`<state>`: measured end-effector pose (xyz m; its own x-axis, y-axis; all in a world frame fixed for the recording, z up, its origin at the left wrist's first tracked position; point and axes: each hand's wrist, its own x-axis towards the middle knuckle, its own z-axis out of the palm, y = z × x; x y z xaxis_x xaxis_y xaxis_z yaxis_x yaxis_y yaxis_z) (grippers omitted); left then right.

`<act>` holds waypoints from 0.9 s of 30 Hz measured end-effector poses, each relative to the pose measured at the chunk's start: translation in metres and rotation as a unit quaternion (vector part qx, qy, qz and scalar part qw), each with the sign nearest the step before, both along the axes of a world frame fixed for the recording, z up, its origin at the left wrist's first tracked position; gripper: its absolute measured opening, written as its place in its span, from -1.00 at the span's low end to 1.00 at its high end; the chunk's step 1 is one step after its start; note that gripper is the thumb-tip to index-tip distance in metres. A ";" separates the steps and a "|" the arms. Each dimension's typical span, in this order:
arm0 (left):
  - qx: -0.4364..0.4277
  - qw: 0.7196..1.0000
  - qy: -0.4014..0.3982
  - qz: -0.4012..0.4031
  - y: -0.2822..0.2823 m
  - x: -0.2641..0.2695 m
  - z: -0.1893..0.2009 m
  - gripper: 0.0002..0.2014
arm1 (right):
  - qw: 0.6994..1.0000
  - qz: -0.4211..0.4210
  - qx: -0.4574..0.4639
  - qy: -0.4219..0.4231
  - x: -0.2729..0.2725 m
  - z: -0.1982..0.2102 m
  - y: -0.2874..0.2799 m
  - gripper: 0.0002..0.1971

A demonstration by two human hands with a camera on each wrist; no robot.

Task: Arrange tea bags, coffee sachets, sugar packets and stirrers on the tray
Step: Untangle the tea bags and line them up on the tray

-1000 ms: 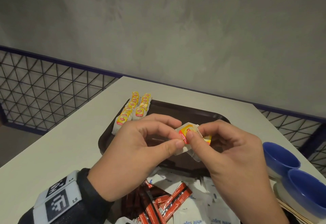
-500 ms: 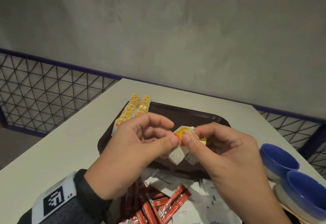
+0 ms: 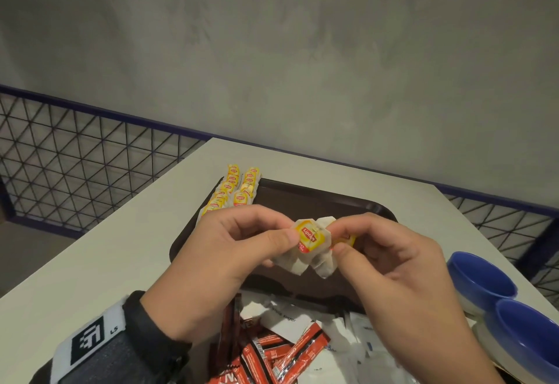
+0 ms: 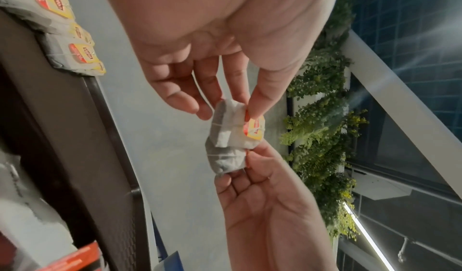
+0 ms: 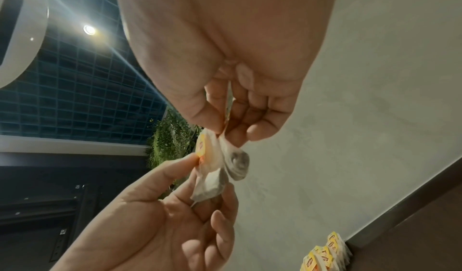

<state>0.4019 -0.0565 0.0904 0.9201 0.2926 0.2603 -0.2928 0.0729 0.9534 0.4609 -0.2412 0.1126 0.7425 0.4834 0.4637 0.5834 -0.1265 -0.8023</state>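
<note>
My left hand pinches a tea bag by its yellow tag, thumb on the front. Beside it my right hand pinches a second tea bag; the two bags touch, above the dark brown tray. In the left wrist view the left hand holds the upper tea bag and the right hand the lower one. In the right wrist view the right hand grips one bag. Two rows of tea bags lie at the tray's far left.
Red coffee sachets and white sugar packets lie heaped at the tray's near end. Two blue bowls stand on the white table to the right. A mesh railing runs behind the table, to its left.
The two tea bags were held bunched together; now they hang side by side, one in each hand. The left bag's tag has turned to face me.
</note>
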 end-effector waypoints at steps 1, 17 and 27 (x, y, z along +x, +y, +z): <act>-0.015 1.000 0.005 0.000 0.001 0.001 -0.001 -0.83 | 1.000 -0.002 0.003 0.005 0.000 0.000 0.000 -0.68; -0.071 0.997 0.015 0.008 -0.004 0.004 -0.005 -0.87 | 0.994 0.072 0.035 0.075 -0.001 0.006 -0.002 -0.63; -0.072 0.997 0.019 -0.031 -0.008 0.003 -0.005 -0.83 | 0.996 0.018 0.069 0.063 0.002 -0.006 0.003 -0.69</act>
